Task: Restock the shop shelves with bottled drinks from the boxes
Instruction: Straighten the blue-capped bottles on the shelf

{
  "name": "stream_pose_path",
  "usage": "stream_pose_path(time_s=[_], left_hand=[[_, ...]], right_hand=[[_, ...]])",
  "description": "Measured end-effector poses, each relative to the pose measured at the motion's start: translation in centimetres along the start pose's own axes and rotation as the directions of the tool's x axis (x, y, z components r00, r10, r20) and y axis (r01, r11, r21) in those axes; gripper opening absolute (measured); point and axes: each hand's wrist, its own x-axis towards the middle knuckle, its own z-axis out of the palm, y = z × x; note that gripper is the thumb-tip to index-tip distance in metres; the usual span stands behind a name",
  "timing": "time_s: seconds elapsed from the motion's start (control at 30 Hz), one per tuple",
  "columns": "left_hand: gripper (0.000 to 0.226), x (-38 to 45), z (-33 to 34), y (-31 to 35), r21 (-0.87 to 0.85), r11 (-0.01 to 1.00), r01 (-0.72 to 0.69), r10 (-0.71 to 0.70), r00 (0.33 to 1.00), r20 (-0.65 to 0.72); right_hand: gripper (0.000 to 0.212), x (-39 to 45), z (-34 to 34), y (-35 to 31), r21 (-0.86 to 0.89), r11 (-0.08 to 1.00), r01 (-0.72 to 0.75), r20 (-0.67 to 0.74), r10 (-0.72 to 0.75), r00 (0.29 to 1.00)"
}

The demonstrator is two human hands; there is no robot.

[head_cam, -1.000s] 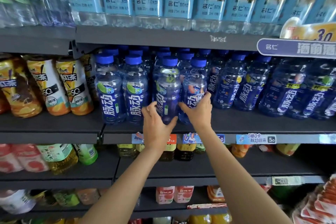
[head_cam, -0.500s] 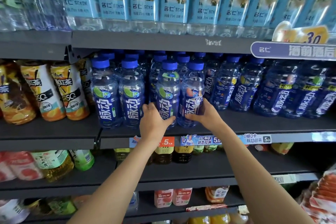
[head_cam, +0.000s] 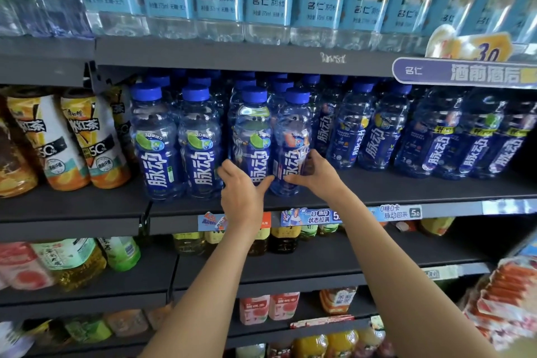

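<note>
This is a shop's drinks aisle: dark metal shelves are stacked in tiers with rows of identical blue-capped bottles, price tags run along the shelf edges, and a promo sign hangs at upper right.

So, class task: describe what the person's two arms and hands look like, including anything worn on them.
Both forearms are bare as far as the frame shows: no sleeves, gloves, watch or bracelet. The left hand and right hand show no rings or markings that can be made out. The fingernails look short; no polish is apparent.
</note>
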Motion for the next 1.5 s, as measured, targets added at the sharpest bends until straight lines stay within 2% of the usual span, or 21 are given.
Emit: stream_pose_path(time_s=[0.17,0.47,0.53,0.63,0.67,0.7,0.77,0.8,0.83,0.93,1.0,1.1,1.27,1.33,1.5], left_hand=[[0.068,-0.7,-0.8,-1.5,-0.038,0.992,-0.118,0.120,0.991,0.055],[0.073,-0.8,-0.7,-2.2,0.057,0.993,-0.101,0.098,0.994,0.046],[0.076,-1.0,-0.6,-2.2,0.037,0.993,-0.116,0.115,0.993,0.034],[0.071,-1.9,-0.4,-1.6,0.008,0.995,-0.104,0.104,0.993,-0.064],[0.064,-2.4,-0.3,-1.2,0.014,0.994,-0.113,0.114,0.985,-0.132],[0.056,-2.7,-0.2,-0.6,0.016,0.991,-0.134,0.135,0.970,-0.201],[0.045,-3.1,0.5,1.2,0.011,0.981,-0.193,0.189,0.945,-0.267],[0.045,-3.2,1.2,2.2,0.018,0.976,-0.218,0.215,0.941,-0.260],[0.049,-3.2,2.1,3.0,0.030,0.973,-0.230,0.230,0.943,-0.241],[0.065,-3.2,4.4,4.9,0.098,0.979,-0.181,0.199,0.955,-0.219],[0.068,-3.2,5.2,5.3,0.147,0.978,-0.149,0.182,0.952,-0.244],[0.066,-3.0,5.5,5.3,0.169,0.979,-0.118,0.159,0.954,-0.256],[0.067,-2.6,5.4,4.7,0.106,0.984,-0.140,0.162,0.956,-0.243],[0.067,-2.6,5.5,4.6,0.096,0.985,-0.143,0.163,0.956,-0.246],[0.067,-2.6,5.2,4.6,0.108,0.981,-0.160,0.180,0.957,-0.226]], right_hand=[[0.060,-0.4,-0.3,-0.5,-0.092,0.996,0.008,-0.010,-0.009,1.000],[0.057,-0.6,0.5,-0.5,-0.108,0.994,0.029,-0.016,-0.031,0.999],[0.059,-0.5,0.2,-0.4,-0.125,0.991,0.050,0.023,-0.047,0.999],[0.064,-0.2,-2.4,0.0,0.009,0.998,0.067,0.089,-0.068,0.994],[0.066,0.0,-3.6,0.3,0.067,0.995,0.077,0.027,-0.079,0.997],[0.066,0.4,-5.0,0.8,0.085,0.992,0.093,-0.107,-0.084,0.991],[0.063,1.6,-7.6,2.0,0.034,0.997,0.076,-0.415,-0.055,0.908],[0.063,2.4,-8.5,2.7,0.021,0.999,0.032,-0.486,-0.018,0.874],[0.065,3.3,-9.0,3.3,0.008,1.000,-0.014,-0.483,0.016,0.875],[0.077,5.7,-9.0,4.3,-0.081,0.992,-0.100,-0.337,0.068,0.939],[0.083,6.7,-8.7,4.1,-0.078,0.989,-0.123,-0.339,0.090,0.936],[0.075,6.9,-8.5,3.7,-0.069,0.988,-0.140,-0.376,0.104,0.921],[0.056,6.1,-6.9,3.5,-0.166,0.986,0.034,-0.221,-0.071,0.973],[0.057,6.3,-5.9,2.6,-0.162,0.986,0.040,-0.180,-0.069,0.981],[0.058,6.1,-2.9,1.0,-0.128,0.992,0.008,-0.257,-0.042,0.965]])
